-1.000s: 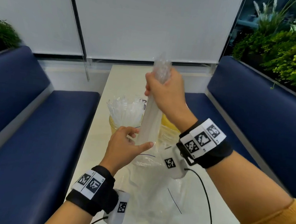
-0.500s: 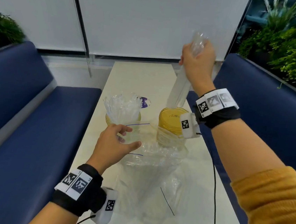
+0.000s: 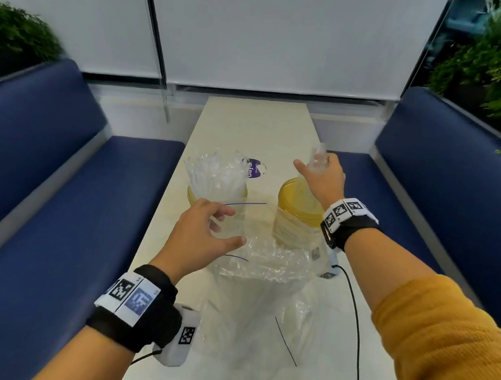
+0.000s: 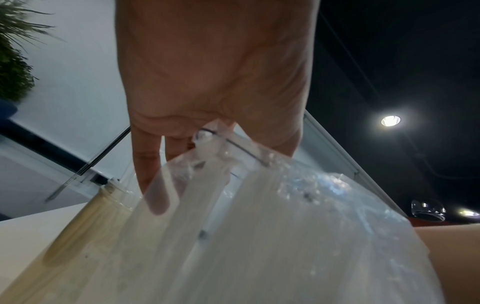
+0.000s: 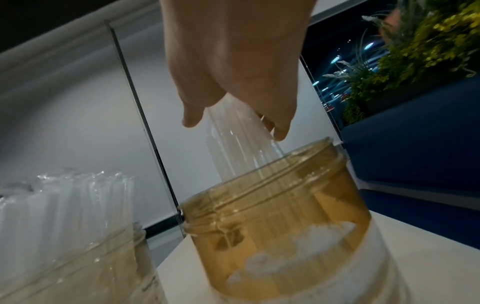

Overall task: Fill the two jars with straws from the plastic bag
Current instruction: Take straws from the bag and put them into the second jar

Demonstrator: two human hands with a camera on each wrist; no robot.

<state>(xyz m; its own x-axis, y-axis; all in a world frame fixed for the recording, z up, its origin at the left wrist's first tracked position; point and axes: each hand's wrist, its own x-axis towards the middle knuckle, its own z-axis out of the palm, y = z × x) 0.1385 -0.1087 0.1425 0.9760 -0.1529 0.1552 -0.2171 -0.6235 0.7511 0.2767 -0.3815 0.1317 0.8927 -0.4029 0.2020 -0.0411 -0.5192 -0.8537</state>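
A bundle of clear straws [image 5: 241, 144] is clamped in the right hand [image 3: 321, 178], its long axis near upright, lower ends inside the amber right jar [image 3: 299, 213] directly beneath. The plastic bag [image 3: 263, 262] mouth is pinched by the left hand [image 3: 204, 234], near the filled left jar [image 3: 217, 195].

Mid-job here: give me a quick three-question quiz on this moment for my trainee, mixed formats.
1. True or false: the right hand holds a bundle of straws in the mouth of the right jar.
2. Multiple choice: the left hand holds
A. the left jar's lid
B. the edge of the plastic bag
C. nothing
3. Fill in: the jar already packed with straws is the ____ jar.

Key: 1 true; 2 B; 3 left.
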